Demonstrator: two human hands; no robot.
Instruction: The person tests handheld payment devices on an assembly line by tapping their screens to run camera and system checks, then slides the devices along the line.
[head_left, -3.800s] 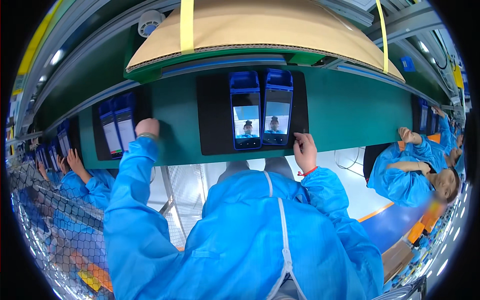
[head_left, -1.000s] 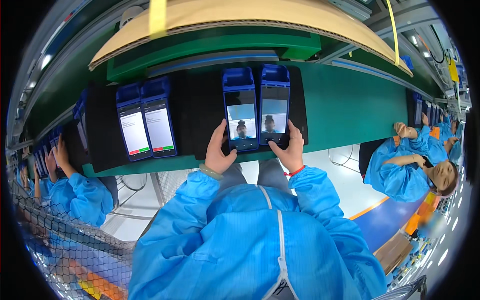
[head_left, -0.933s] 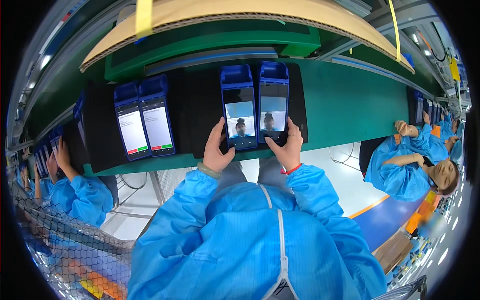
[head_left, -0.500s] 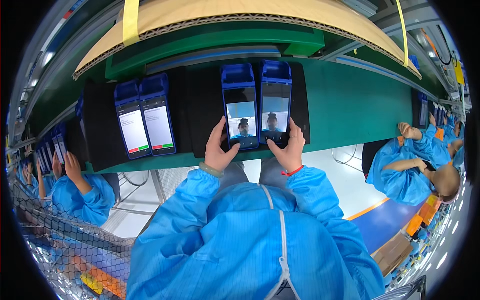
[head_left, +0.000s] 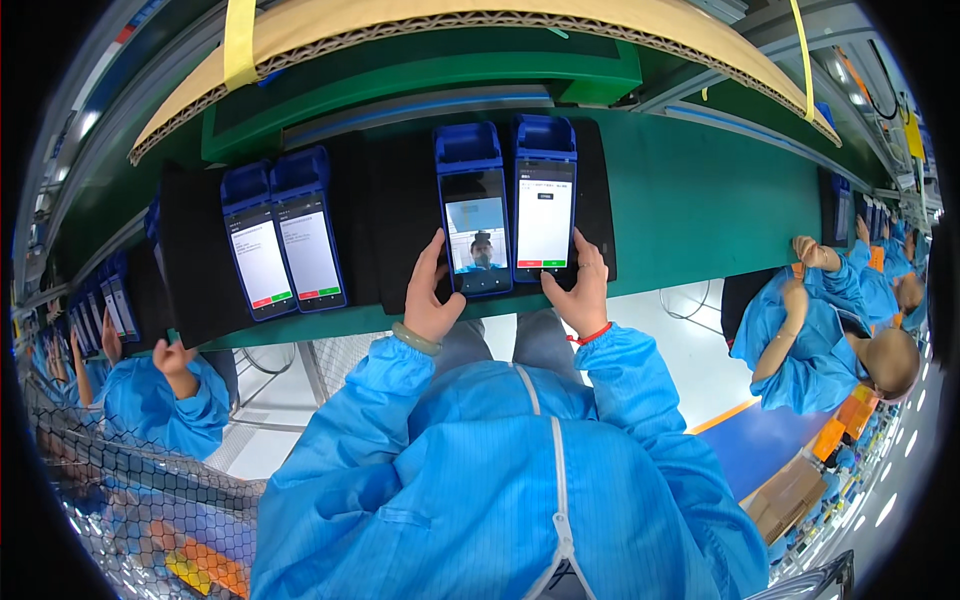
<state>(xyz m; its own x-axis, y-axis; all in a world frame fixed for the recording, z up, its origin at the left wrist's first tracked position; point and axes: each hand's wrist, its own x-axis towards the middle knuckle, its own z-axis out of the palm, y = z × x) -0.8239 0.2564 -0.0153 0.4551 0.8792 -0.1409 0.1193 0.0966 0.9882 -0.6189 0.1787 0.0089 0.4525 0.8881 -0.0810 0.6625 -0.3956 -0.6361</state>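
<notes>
Both hands rest as before at the bottom corners of two blue handheld terminals lying side by side on a black mat (head_left: 400, 230) on the green table (head_left: 700, 200). The left hand (head_left: 432, 295) grips the left terminal (head_left: 473, 215); the right hand (head_left: 580, 290) grips the right terminal (head_left: 545, 205), whose screen has changed from a camera picture to a white page.

- We count four blue handheld terminals: first (head_left: 474, 215), second (head_left: 544, 205), third (head_left: 255, 240), fourth (head_left: 308, 232).
- We see two black mats: one (head_left: 405, 225), another (head_left: 190, 265).
- We spot two cardboard sheets' yellow straps: one (head_left: 240, 40), another (head_left: 806, 60).
</notes>
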